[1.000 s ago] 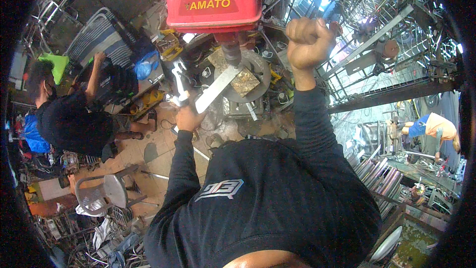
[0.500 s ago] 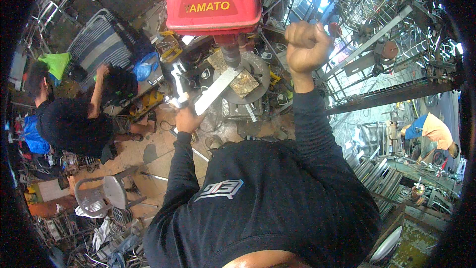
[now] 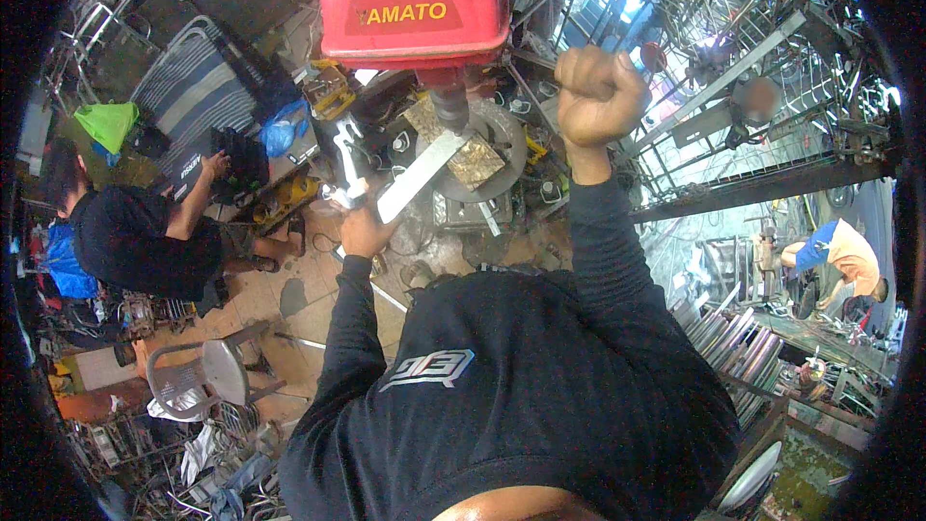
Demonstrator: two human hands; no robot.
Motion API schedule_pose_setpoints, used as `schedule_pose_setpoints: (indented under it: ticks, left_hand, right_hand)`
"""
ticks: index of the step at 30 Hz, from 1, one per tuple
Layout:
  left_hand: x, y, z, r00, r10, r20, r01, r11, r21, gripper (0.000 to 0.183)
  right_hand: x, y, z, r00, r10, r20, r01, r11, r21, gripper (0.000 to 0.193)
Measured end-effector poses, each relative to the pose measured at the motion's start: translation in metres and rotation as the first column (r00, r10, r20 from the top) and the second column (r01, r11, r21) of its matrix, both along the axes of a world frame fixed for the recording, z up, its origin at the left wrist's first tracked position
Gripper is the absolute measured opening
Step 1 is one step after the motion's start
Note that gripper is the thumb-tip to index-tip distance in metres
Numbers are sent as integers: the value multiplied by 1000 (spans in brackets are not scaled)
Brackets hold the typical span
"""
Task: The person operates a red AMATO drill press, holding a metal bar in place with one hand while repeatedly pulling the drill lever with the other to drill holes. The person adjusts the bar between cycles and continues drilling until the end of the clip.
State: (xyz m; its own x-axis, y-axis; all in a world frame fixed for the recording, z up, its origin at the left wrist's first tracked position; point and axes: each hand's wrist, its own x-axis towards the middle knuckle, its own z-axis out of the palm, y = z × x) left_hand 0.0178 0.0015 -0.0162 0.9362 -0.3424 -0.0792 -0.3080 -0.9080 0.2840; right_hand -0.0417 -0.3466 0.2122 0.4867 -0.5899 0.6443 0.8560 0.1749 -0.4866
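My left hand is closed on the near end of a flat, pale metal bar. The bar's far end rests on a worn wooden block, under the chuck of a red drill press. A white, bent metal piece stands up just beyond my left fingers; whether they touch it is unclear. To the right of the machine, my right hand makes a fist around what appears to be its feed lever, mostly hidden. A dark red round knob shows beside the knuckles.
Beneath the block is a round metal drill table. On the left a person in black handles a black box near a grey plastic chair. Another person bends over at far right. Metal tubes lie stacked at right.
The person on the left has lowered an arm, and the black box shows more. The person at far right has shifted posture. My hands and the bar stay nearly in place.
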Motion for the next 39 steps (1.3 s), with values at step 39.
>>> schedule_pose_setpoints:
  ticks: [39]
  left_hand:
    - [48, 22, 33, 799, -224, -558, 130, 970, -204, 74]
  right_hand:
    - [132, -162, -17, 913, -16, -407, -27, 994, -101, 36]
